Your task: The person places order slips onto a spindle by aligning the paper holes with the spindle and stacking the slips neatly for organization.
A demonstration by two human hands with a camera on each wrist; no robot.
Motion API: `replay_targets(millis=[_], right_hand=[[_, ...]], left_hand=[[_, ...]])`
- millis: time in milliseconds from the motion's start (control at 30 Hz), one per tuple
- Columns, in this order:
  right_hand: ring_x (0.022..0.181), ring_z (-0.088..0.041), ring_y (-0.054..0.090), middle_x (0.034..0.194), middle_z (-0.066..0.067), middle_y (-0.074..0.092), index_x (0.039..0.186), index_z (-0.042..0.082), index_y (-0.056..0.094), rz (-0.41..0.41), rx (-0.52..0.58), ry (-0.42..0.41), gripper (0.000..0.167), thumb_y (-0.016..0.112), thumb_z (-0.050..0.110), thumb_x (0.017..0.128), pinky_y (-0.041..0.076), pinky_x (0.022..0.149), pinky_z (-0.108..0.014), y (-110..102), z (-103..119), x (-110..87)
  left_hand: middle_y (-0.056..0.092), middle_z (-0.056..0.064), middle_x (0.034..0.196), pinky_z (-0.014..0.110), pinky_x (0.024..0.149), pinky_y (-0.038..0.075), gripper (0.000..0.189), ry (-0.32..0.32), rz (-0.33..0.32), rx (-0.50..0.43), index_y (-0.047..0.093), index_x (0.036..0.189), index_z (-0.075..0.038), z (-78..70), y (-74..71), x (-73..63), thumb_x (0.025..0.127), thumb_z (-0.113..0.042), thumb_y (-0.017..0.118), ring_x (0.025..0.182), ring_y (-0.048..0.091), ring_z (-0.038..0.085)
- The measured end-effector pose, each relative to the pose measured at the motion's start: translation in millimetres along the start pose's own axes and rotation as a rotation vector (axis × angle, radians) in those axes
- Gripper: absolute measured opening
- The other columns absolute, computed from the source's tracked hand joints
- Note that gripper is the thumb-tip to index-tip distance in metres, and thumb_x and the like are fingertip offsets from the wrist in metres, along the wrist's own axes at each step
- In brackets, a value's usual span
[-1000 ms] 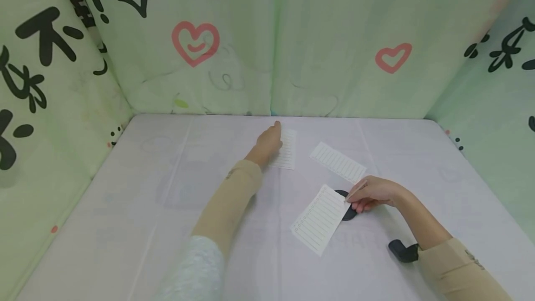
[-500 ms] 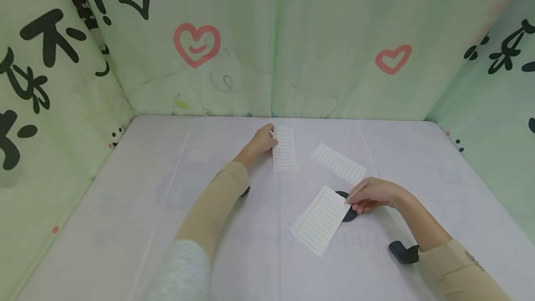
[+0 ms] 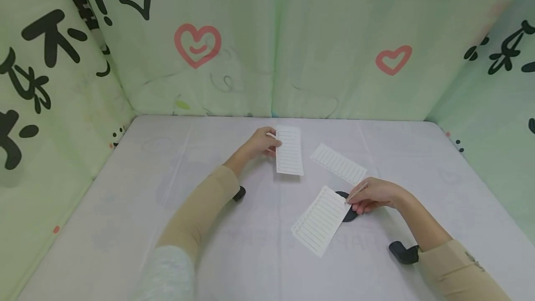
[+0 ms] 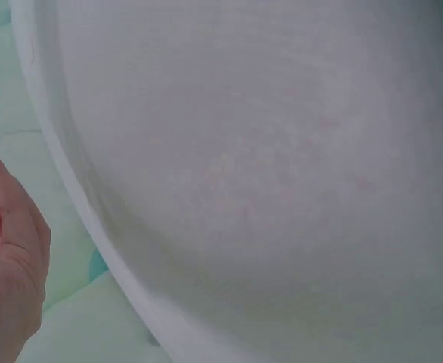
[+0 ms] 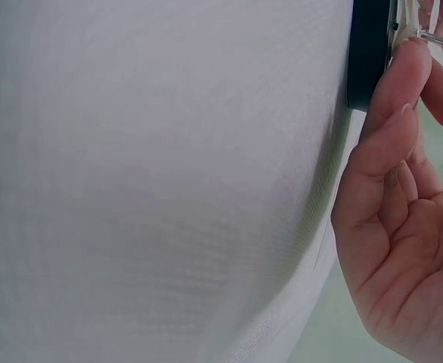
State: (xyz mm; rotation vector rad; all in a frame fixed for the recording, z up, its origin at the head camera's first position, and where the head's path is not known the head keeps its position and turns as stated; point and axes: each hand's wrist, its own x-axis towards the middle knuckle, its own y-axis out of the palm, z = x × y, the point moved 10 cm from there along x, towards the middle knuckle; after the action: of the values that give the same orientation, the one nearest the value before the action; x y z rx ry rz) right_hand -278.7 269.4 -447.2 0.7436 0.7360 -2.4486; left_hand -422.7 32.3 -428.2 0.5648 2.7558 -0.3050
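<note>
My left hand (image 3: 258, 143) pinches the left edge of a lined paper card (image 3: 289, 150) near the back of the table; the card is lifted, with a shadow below it. My right hand (image 3: 376, 194) holds a thin pale rod (image 3: 357, 190), its tip at the corner of a second lined card (image 3: 321, 221). That corner overlaps a round black object (image 3: 350, 214) beneath the fingertips. In the right wrist view, the rod (image 5: 442, 41) looks metallic, and the dark object (image 5: 369, 57) touches or nearly touches my fingers. The left wrist view shows only part of my left hand (image 4: 16, 249).
A third lined card (image 3: 337, 162) lies slanted between the two hands, farther back. White cloth (image 3: 125, 226) covers the table. Green printed curtains (image 3: 330, 41) enclose its back and sides. Black camera mounts (image 3: 403, 252) stick out at both wrists.
My left hand has taken hold of the far card by its left edge, raised it and brought it slightly nearer. My right hand and the card by it stay put.
</note>
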Motion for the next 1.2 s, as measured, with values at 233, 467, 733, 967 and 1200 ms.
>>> replay_targets(millis=[233, 467, 733, 967, 1200], right_hand=[[0.057, -0.010, 0.060, 0.063, -0.002, 0.063, 0.087, -0.001, 0.068, -0.012, -0.004, 0.010, 0.016, 0.067, 0.013, 0.079, 0.048, 0.054, -0.020, -0.8, -1.0, 0.3], [0.058, -0.010, 0.061, 0.065, -0.002, 0.064, 0.088, -0.001, 0.067, -0.014, -0.011, 0.013, 0.017, 0.067, 0.013, 0.080, 0.049, 0.055, -0.021, -0.3, 1.0, -1.2], [0.059, -0.010, 0.061, 0.066, -0.002, 0.064, 0.089, -0.002, 0.067, -0.009, -0.011, 0.009, 0.018, 0.067, 0.013, 0.080, 0.049, 0.056, -0.021, 0.0, 2.9, -2.7], [0.060, -0.011, 0.062, 0.067, -0.002, 0.065, 0.090, -0.002, 0.068, -0.010, -0.008, 0.004, 0.018, 0.066, 0.012, 0.080, 0.049, 0.056, -0.021, -0.5, 3.7, -3.1], [0.069, -0.013, 0.062, 0.077, -0.004, 0.066, 0.100, -0.006, 0.064, -0.049, -0.053, -0.043, 0.028, 0.062, 0.017, 0.085, 0.052, 0.064, -0.025, -18.3, 13.6, -16.4]], left_hand=[[0.061, 0.012, 0.098, 0.029, 0.067, 0.054, 0.034, -0.026, 0.056, -0.052, 0.047, 0.117, -0.005, -0.1, 12.4, -13.5, 0.086, -0.004, 0.061, 0.075, 0.061, 0.019], [0.063, 0.012, 0.093, 0.028, 0.065, 0.054, 0.031, -0.005, 0.132, -0.085, 0.048, 0.114, -0.002, -4.8, 32.0, -32.8, 0.085, -0.001, 0.061, 0.072, 0.061, 0.019], [0.063, 0.010, 0.091, 0.029, 0.065, 0.054, 0.032, 0.014, 0.201, -0.063, 0.049, 0.113, -0.002, -14.9, 49.6, -50.6, 0.084, -0.003, 0.062, 0.072, 0.062, 0.019], [0.064, 0.010, 0.092, 0.028, 0.065, 0.053, 0.032, 0.028, 0.277, -0.058, 0.050, 0.114, -0.002, -26.3, 66.7, -67.0, 0.085, -0.004, 0.063, 0.073, 0.062, 0.019], [0.064, 0.009, 0.093, 0.028, 0.065, 0.053, 0.033, 0.042, 0.348, -0.056, 0.049, 0.114, -0.002, -40.2, 84.5, -83.9, 0.085, -0.004, 0.062, 0.074, 0.061, 0.019]])
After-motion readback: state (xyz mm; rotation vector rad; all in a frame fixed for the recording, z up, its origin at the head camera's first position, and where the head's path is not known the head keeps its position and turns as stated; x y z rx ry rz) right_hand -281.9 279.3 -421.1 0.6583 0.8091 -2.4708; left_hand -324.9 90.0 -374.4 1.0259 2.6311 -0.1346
